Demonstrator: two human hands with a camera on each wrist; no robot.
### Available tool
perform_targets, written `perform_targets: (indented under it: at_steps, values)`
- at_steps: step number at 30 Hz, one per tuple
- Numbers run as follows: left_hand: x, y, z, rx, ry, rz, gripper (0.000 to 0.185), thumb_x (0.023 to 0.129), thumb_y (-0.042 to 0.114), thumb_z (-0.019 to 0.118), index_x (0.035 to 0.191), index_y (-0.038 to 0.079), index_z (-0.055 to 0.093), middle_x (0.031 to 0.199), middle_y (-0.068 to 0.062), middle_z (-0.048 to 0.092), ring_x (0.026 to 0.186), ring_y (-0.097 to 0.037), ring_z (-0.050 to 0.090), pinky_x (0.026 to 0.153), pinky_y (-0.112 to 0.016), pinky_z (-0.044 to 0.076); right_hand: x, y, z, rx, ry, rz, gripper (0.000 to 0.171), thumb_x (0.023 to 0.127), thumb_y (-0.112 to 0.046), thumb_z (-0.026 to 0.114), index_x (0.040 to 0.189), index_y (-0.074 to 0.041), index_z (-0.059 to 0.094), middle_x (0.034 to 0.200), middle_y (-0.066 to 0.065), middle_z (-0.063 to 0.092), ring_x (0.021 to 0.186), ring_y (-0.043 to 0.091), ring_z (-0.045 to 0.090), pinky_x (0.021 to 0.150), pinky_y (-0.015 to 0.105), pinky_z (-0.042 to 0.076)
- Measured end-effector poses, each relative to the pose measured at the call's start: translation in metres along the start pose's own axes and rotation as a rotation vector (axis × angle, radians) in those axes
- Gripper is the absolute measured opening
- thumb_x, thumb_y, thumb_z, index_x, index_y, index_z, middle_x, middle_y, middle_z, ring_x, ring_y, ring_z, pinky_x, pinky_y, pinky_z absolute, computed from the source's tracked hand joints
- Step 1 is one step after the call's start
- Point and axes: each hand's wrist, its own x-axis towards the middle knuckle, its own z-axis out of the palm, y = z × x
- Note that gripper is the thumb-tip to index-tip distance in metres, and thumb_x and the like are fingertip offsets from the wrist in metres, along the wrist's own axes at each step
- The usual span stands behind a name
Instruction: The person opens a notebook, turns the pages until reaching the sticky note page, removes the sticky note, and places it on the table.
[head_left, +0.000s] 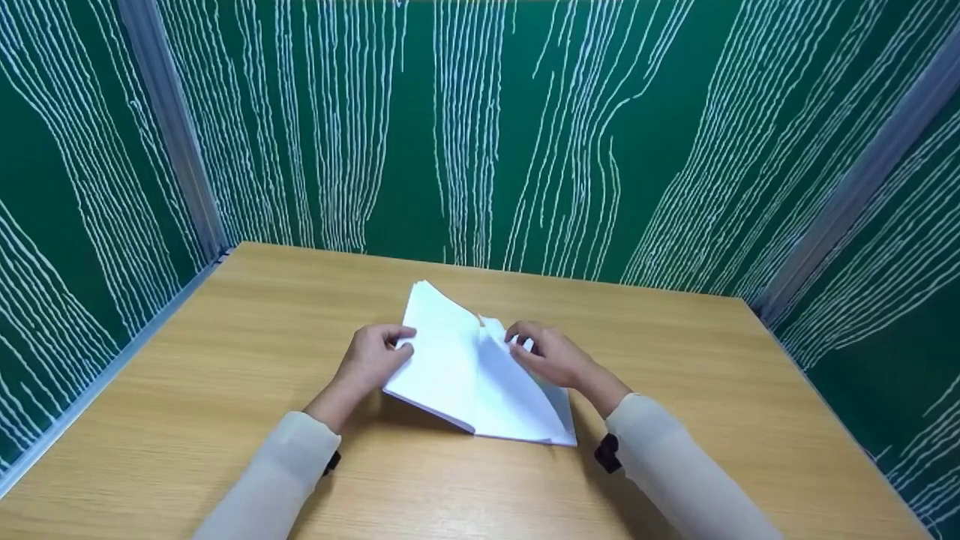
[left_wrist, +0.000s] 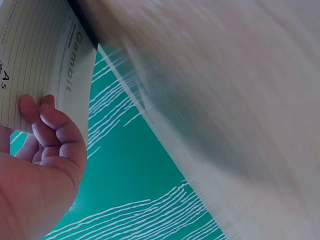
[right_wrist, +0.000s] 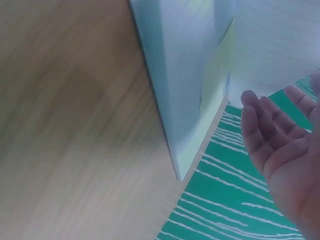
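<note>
A notebook point(head_left: 441, 352) with blank white pages is spread open above the table, its left half raised and tilted. My left hand point(head_left: 373, 355) grips the left edge, thumb on the page and fingers behind. In the left wrist view, those fingers lie against the notebook's lined outer cover point(left_wrist: 40, 65), printed "Gambit" and "A5". My right hand point(head_left: 553, 355) is at the upper part of the right half, beside a lifted, curving page point(head_left: 517, 379). In the right wrist view, the right hand's fingers point(right_wrist: 270, 122) are loosely bent near the page, with nothing visibly pinched.
The notebook is over a light wooden table point(head_left: 247, 360). Green walls point(head_left: 409, 150) with wavy white lines enclose its back and sides, with grey posts point(head_left: 176, 127) at the corners. A small dark object point(head_left: 608, 454) shows beneath the right sleeve's cuff.
</note>
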Motion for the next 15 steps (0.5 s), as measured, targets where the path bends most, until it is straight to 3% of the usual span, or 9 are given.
perform_targets:
  at_steps: [8, 15]
  values:
    - [0.001, 0.001, 0.0, 0.003, 0.008, -0.008, 0.03, 0.09, 0.019, 0.063, 0.119, 0.019, 0.069, 0.122, -0.003, 0.065, 0.106, -0.02, 0.057, 0.096, -0.037, 0.049, 0.001, -0.015, 0.008, -0.058, -0.025, -0.075, 0.025, 0.091, -0.029, 0.062, 0.114, -0.021, 0.061, 0.115, 0.003, 0.057, 0.081, 0.015, 0.057, 0.075, 0.032, 0.051]
    - [0.001, 0.001, 0.001, 0.013, 0.007, 0.009, 0.029, 0.089, 0.029, 0.066, 0.116, 0.02, 0.07, 0.113, -0.001, 0.067, 0.097, -0.018, 0.055, 0.086, -0.033, 0.047, 0.003, -0.026, 0.015, -0.084, -0.065, -0.119, 0.031, 0.088, -0.031, 0.063, 0.118, -0.022, 0.061, 0.117, 0.002, 0.054, 0.088, 0.016, 0.063, 0.079, 0.033, 0.051]
